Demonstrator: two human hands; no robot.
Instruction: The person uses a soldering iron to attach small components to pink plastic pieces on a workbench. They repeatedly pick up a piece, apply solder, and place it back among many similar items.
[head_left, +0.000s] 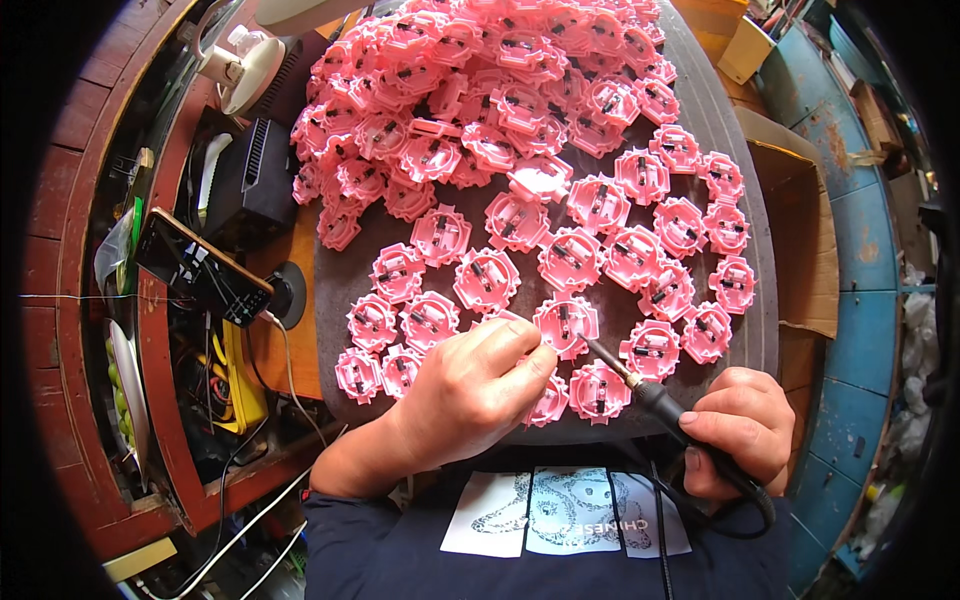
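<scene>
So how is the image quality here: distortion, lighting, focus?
Head view: strong fisheye, black corners, the dark work mat's edge bows. Even lighting, mild sheen on the pink parts. Left hand, right hand and soldering iron look sharp.

Two bare hands, left hand (480,385) and right hand (738,425), no gloves, no rings or watch in sight. Forearms bare as well, at least as far as the lower edge shows. Below and between the hands, a dark navy shirt (400,545), soft cloth, slightly creased. Across its chest, just under the hands, a white rectangular print (565,512) in three panels: pale blue middle, black line drawing, perhaps an animal, blurred and seen upside down. Short fingernails, plain.
</scene>
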